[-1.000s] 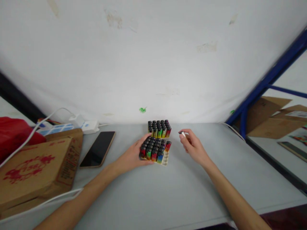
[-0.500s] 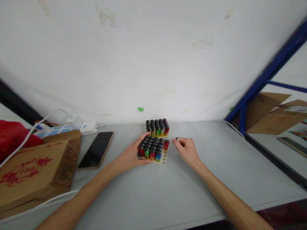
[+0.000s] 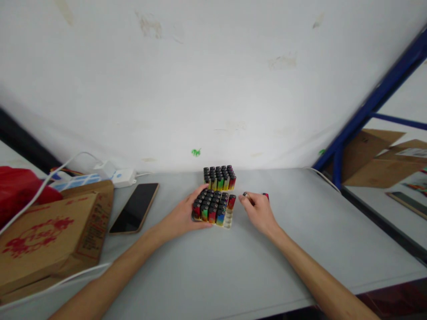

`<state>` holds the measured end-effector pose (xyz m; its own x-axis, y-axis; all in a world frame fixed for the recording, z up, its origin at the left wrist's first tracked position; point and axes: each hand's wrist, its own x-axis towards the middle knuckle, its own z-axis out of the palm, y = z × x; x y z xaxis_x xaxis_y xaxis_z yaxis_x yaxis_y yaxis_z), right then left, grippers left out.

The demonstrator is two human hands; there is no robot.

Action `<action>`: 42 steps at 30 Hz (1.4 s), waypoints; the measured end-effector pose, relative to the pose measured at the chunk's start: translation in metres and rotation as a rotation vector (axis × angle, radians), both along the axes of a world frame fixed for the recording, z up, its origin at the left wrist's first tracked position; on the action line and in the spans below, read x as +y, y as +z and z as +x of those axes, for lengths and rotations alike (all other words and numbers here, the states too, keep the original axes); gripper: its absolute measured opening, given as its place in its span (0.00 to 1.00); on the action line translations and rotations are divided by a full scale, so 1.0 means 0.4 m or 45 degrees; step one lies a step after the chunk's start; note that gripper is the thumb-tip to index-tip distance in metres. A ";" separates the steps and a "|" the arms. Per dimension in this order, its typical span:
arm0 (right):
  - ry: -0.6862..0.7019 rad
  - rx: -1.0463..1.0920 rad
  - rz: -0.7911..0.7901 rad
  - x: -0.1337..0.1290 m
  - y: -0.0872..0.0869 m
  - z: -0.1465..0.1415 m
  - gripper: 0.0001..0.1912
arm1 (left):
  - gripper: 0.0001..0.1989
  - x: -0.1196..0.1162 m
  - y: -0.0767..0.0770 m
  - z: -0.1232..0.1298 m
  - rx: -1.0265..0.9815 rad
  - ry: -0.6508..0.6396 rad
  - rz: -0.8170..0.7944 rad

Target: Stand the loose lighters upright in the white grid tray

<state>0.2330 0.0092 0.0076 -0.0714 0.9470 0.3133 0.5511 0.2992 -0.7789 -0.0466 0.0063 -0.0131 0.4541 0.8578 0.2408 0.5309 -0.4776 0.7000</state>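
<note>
My left hand point(image 3: 185, 210) is wrapped round the left side of a pale tray point(image 3: 227, 220) that holds rows of upright lighters point(image 3: 212, 215) with black tops. Several slots in the tray's right column are bare, while a red lighter point(image 3: 231, 202) stands at that column's far end. Right of the tray, my right hand point(image 3: 259, 210) is closed on a lighter point(image 3: 246, 194), mostly hidden by the fingers. A red end of another lighter point(image 3: 266, 195) shows just behind that hand. Farther back stands a second block of upright lighters point(image 3: 219, 178).
A dark-screened phone point(image 3: 135, 208) lies to the left. Beyond it are a cardboard box point(image 3: 50, 235), a white power strip point(image 3: 123, 178) and a red bag point(image 3: 23, 191). The wall point(image 3: 213, 89) closes off the back. A blue metal frame point(image 3: 338, 166) rises at the right.
The right hand stays nearly in place beside the tray, and more of the red lighter end behind it now shows. The left hand and tray have hardly moved.
</note>
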 end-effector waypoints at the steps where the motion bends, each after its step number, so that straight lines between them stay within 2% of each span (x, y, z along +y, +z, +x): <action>1: 0.003 -0.002 -0.001 0.000 -0.001 0.000 0.24 | 0.58 -0.001 0.002 0.000 0.001 0.002 0.003; 8: 0.084 -0.054 0.003 -0.001 0.000 0.008 0.24 | 0.58 -0.005 0.011 0.003 0.000 0.001 -0.022; 15: 0.240 -0.095 0.022 -0.012 0.038 0.029 0.19 | 0.58 -0.004 0.011 0.004 -0.019 0.000 -0.024; 20: 0.301 -0.180 0.285 -0.009 0.056 0.046 0.19 | 0.57 -0.004 0.012 0.005 -0.031 -0.008 -0.007; 22: 0.300 -0.211 0.314 -0.007 0.056 0.050 0.20 | 0.57 -0.003 0.010 0.004 -0.031 -0.014 -0.003; 28: 0.403 -0.151 0.094 -0.008 0.054 0.053 0.20 | 0.58 -0.004 0.011 0.004 -0.007 -0.018 -0.006; 34: 0.490 -0.115 -0.005 -0.007 0.046 0.053 0.20 | 0.57 -0.008 0.018 0.008 -0.021 -0.003 -0.023; 42: 0.568 -0.194 0.091 -0.004 0.046 0.058 0.24 | 0.57 -0.006 0.017 0.005 -0.013 -0.005 -0.026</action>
